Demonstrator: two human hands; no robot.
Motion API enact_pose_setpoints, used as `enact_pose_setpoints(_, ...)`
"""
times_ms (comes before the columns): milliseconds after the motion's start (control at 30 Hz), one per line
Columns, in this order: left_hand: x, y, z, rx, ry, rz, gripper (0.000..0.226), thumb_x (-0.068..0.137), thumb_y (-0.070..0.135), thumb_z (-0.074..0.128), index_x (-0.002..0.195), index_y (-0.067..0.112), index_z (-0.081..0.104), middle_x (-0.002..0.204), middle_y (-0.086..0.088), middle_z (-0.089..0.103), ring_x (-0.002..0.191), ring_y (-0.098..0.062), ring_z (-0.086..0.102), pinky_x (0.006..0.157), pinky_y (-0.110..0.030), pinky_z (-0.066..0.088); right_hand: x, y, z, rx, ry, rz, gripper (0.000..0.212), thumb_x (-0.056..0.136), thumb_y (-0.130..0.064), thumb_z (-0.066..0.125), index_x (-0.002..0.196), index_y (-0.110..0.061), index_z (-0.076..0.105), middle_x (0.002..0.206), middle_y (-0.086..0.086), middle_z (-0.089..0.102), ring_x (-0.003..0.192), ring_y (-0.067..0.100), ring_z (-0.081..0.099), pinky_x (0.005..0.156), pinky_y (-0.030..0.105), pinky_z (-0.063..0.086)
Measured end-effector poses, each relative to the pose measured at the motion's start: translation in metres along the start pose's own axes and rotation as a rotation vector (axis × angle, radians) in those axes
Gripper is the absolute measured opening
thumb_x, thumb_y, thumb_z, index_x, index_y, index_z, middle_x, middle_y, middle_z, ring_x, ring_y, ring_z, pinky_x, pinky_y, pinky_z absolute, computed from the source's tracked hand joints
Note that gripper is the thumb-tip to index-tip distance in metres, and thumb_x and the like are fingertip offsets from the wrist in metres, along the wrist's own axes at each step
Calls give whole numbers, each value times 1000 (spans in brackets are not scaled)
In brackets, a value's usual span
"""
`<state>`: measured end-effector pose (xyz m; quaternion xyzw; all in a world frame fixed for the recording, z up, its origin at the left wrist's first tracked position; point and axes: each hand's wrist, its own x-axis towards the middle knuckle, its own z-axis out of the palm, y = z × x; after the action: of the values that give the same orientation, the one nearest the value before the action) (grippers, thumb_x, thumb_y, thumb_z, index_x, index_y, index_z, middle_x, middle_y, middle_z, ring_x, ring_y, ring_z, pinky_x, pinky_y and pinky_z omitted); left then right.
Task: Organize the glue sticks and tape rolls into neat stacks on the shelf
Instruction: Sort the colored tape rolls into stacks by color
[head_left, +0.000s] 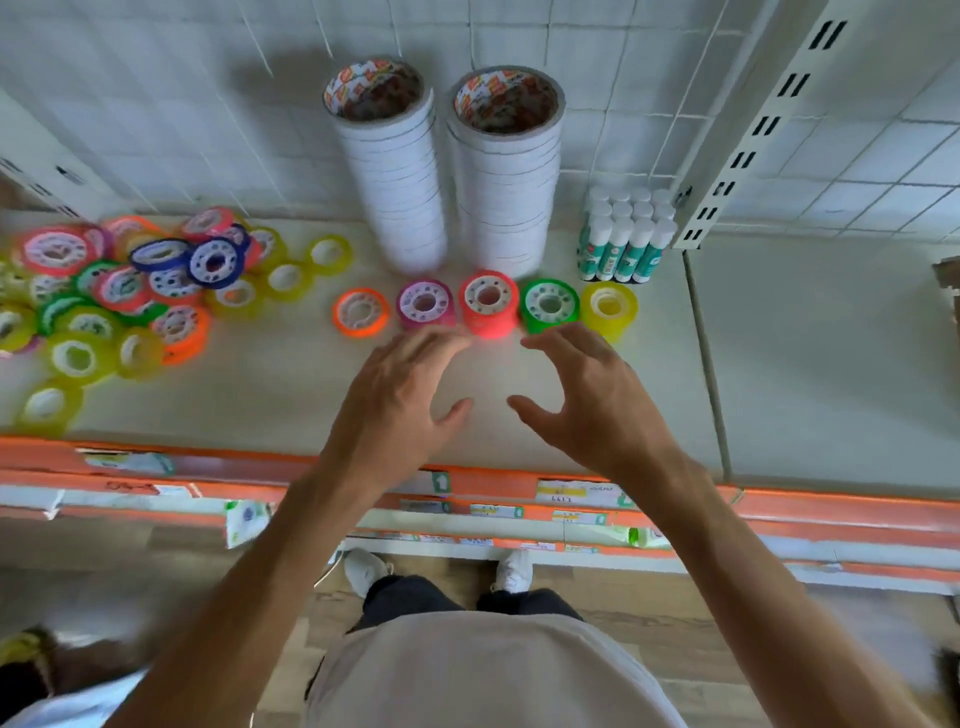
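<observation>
left hand (402, 400) spread, empty | right hand (587, 400) spread, empty | 5 small tape stacks (488, 304) just ahead | shelf-edge tag (563, 496) digits blurred, unreadable

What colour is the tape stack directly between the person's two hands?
Neon pink-red tape stack, clearest in the head view, standing midway in the front row.

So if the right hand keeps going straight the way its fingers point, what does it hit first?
Most likely the green tape stack: the right hand has its fingertips just short of it, aimed up-left. The pink-red stack beside it is a close second; depth is unclear.
</observation>
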<state>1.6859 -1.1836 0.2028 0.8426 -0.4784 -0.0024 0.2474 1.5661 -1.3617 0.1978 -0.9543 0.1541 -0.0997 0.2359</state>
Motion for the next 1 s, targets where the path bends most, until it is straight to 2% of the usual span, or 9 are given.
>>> enact_pose_setpoints(367, -85, -103, -67, 22, 129, -307, 48, 84, 22, 73, 128, 11, 61, 126, -5, 62, 115, -24, 58, 99, -42, 49, 52, -109, 72, 36, -153, -181, 55, 81, -36, 77, 129, -17, 59, 127, 3, 58, 114, 27, 57, 92, 40, 51)
enact_pose_setpoints(567, -107, -157, -95, 2, 116, -353, 48, 83, 29, 66, 127, 9, 61, 125, -6, 61, 118, -24, 55, 100, -40, 47, 70, -169, 110, 62, -174, -180, 53, 83, -37, 75, 130, -19, 58, 126, 1, 57, 115, 24, 57, 89, 40, 52)
enact_pose_setpoints(900, -121, -243, -138, 36, 145, -370, 48, 81, 17, 78, 126, 11, 61, 125, -9, 58, 118, -27, 51, 94, -41, 47, 101, -251, 163, 39, -180, -181, 54, 85, -35, 73, 133, -19, 55, 130, 3, 55, 115, 25, 55, 89, 40, 52)
enact_pose_setpoints(1000, -124, -269, -146, 94, 135, -415, 56, 77, 16, 81, 129, 11, 60, 130, -11, 54, 120, -30, 47, 94, -44, 48, 115, -274, 182, 37, -153, -179, 59, 82, -32, 76, 134, -17, 54, 134, 5, 53, 118, 28, 53, 91, 42, 52)
